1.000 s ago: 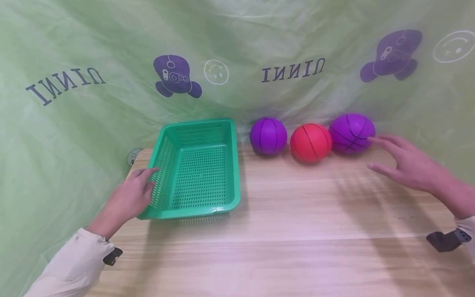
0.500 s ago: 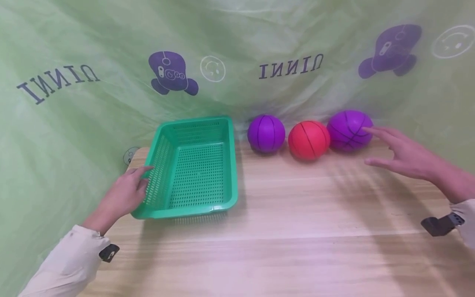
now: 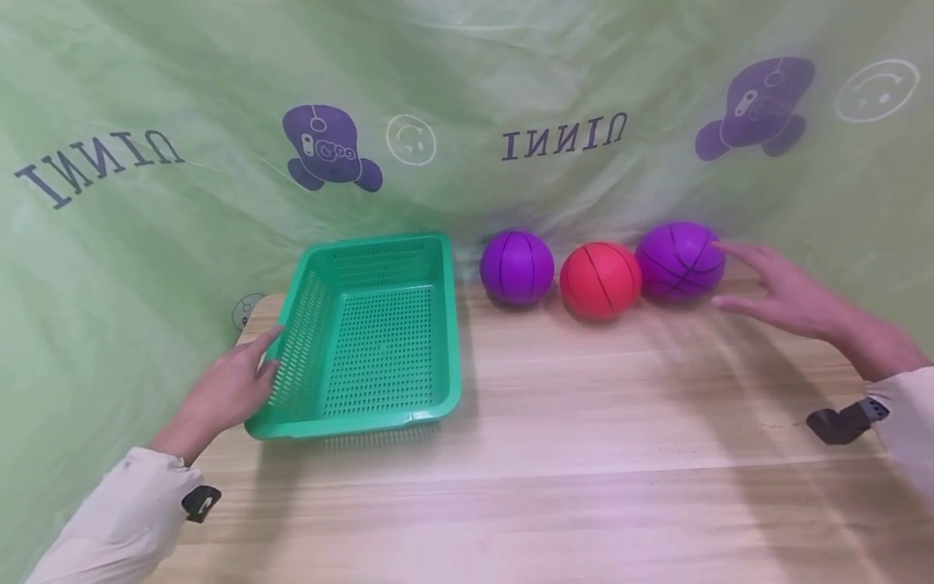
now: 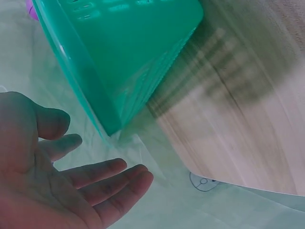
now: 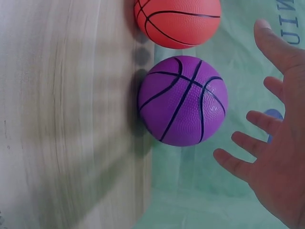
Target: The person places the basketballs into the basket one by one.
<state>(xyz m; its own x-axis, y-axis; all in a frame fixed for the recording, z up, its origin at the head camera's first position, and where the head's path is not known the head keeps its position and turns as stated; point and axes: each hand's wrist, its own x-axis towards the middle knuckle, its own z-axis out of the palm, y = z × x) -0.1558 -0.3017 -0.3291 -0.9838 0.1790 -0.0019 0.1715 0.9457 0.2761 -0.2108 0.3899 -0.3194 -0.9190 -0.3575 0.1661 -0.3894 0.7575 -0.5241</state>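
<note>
The right hand [image 3: 799, 300], its fingers spread and empty, has lifted slightly beside the rightmost purple ball [image 3: 680, 261], right of centre. The left hand [image 3: 229, 385], relaxed and empty, has eased outward from the green basket [image 3: 451, 341], left of centre. Neither thing has moved on the table [image 3: 569, 503]; nothing is held.

Basket [image 3: 450, 324] sits left of centre on the counter [image 3: 569, 503], left hand [image 3: 226, 388] near its left side. Right of it, along the back edge: left ball [image 3: 516, 268], middle ball [image 3: 601, 280] slightly forward, then right ball [image 3: 679, 261], with the right hand [image 3: 791, 296] just right of that. Sheet [image 3: 467, 65] hangs behind everything, across the top.
</note>
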